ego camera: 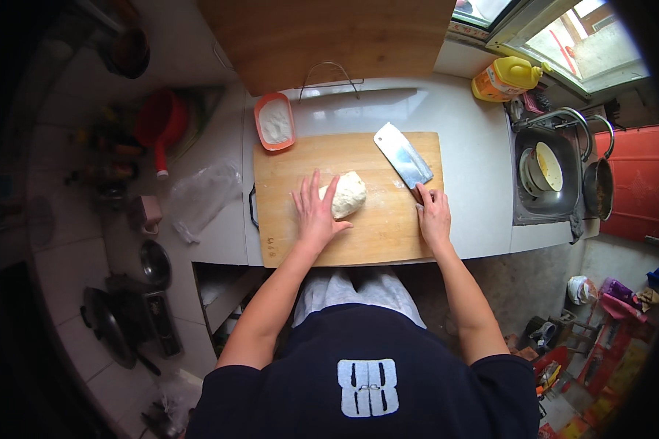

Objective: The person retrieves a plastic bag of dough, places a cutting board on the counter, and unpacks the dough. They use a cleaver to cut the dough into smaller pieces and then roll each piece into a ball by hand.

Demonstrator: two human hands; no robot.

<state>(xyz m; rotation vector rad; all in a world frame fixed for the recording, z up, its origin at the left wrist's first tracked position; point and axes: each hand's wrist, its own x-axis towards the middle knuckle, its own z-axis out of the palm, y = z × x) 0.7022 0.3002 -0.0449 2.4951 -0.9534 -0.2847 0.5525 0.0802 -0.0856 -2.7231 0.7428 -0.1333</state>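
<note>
A pale lump of dough point(350, 195) lies near the middle of a wooden cutting board point(384, 236). My left hand point(314, 211) rests against the dough's left side, fingers spread and thumb below it. At the board's right side, my right hand point(433, 214) has its fingers around the handle of a cleaver point(403, 156). The wide metal blade lies over the board and points up and to the left. A red-rimmed container of white powder point(275, 122) stands at the board's upper left corner.
A crumpled plastic bag point(206, 197) and a red ladle point(161, 126) are on the left. To the right, a sink point(549, 211) holds bowls point(546, 167). A yellow jug point(505, 79) stands by the window. A wire rack point(331, 83) is behind the board.
</note>
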